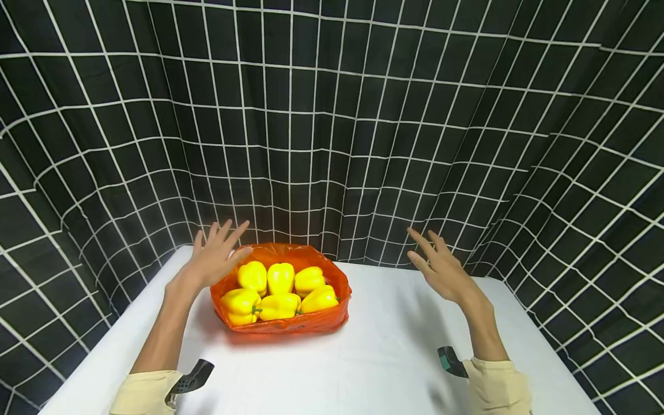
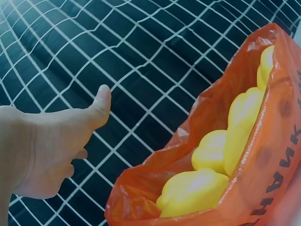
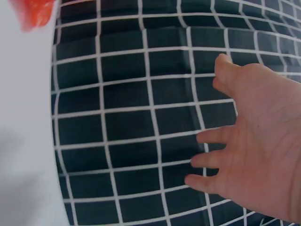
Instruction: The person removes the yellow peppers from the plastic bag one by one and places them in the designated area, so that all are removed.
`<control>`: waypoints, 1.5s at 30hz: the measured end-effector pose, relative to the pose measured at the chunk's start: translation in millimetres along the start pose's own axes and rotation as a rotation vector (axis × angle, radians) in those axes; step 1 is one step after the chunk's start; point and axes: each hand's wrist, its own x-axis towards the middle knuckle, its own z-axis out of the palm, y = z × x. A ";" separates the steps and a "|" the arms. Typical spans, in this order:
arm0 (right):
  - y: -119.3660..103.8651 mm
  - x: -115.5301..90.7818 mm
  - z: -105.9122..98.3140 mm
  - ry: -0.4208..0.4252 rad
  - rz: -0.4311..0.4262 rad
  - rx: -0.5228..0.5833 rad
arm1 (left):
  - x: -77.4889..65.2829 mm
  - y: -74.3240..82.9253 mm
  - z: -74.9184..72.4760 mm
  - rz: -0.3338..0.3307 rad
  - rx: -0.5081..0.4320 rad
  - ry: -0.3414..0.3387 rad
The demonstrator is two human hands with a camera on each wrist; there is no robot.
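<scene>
An orange-red plastic bag [image 1: 290,327] stands on the table with its mouth rolled wide. Several yellow bell peppers [image 1: 280,306] lie inside it in two rows. My left hand [image 1: 210,262] is raised beside the bag's left rim, fingers spread, holding nothing. In the left wrist view that hand [image 2: 56,146] appears apart from the bag [image 2: 188,160], whose side bears dark printed letters. Over the right part of the table hovers my right hand [image 1: 441,268], its fingers extended and nothing in it. The right wrist view shows the same hand [image 3: 258,141] with its palm in sight.
The white table [image 1: 384,346] carries the bag left of its middle. Black curtains [image 1: 321,144] with a white grid enclose the table's back and sides. Dark devices are strapped at the left wrist [image 1: 194,376] and right wrist [image 1: 451,361], by beige sleeves.
</scene>
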 end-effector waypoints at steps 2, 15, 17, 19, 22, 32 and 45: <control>-7.4 0.9 0.3 0.013 -0.029 0.015 | -1.8 -1.8 1.7 -0.022 -0.019 -0.005; -67.5 20.0 23.6 -0.022 -0.273 0.192 | 1.4 -8.1 5.1 -0.107 -0.127 -0.055; -78.6 27.0 33.3 -0.056 -0.308 0.217 | 1.7 -12.7 6.6 -0.132 -0.138 -0.087; -88.7 33.1 42.8 -0.092 -0.334 0.229 | 2.4 -16.2 10.2 -0.151 -0.141 -0.114; -101.3 39.7 54.1 -0.152 -0.378 0.238 | 2.8 -16.3 15.4 -0.141 -0.136 -0.124; -129.7 45.8 80.0 -0.358 -0.440 0.129 | 6.4 -10.6 26.3 -0.121 -0.051 -0.086; -155.7 42.7 112.1 -0.526 -0.113 -0.309 | -0.5 -9.7 26.3 -0.172 -0.042 -0.100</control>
